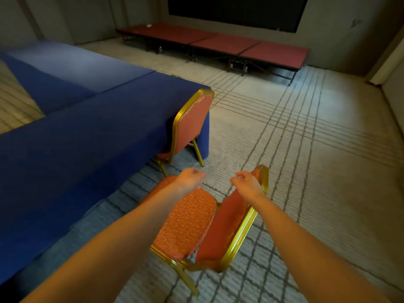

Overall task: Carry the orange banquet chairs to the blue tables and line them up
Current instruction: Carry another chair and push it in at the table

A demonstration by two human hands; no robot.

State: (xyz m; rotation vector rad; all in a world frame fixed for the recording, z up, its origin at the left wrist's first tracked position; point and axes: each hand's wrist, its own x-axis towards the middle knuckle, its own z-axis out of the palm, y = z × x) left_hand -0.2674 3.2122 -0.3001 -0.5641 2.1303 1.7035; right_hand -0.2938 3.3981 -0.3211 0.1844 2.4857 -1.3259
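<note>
The near chair (185,221) sits low in the middle of the frame, on the carpet (306,138). Its seat is orange with a small pattern, and its frame is gold. The seat points to the upper left, at the blue table (87,132). Its back stands on the right side and leans a little to the right. The chair is just beside the table's long cloth, but not pushed under it.

Our right hand (247,182) is at the top of that chair's back. The wrist lies over the top edge. The fingers are loosely bent and reach left, off the back, with nothing in them that we can see. Our left hand (190,178) is over the far end of the seat. Its fingers curl down out of sight and it is blurry, so we cannot tell if it holds the seat or nothing. Both arms stretch up from the bottom of the frame.

A second chair (190,123) stands just above our hands, in the middle of the frame. It is tucked in at the table's end, with its back to us.

Another blue table (65,68) joins the first one in the upper left. At the top of the frame, low red platforms (240,47) stand in a row by the wall, under a big dark panel (236,12).
</note>
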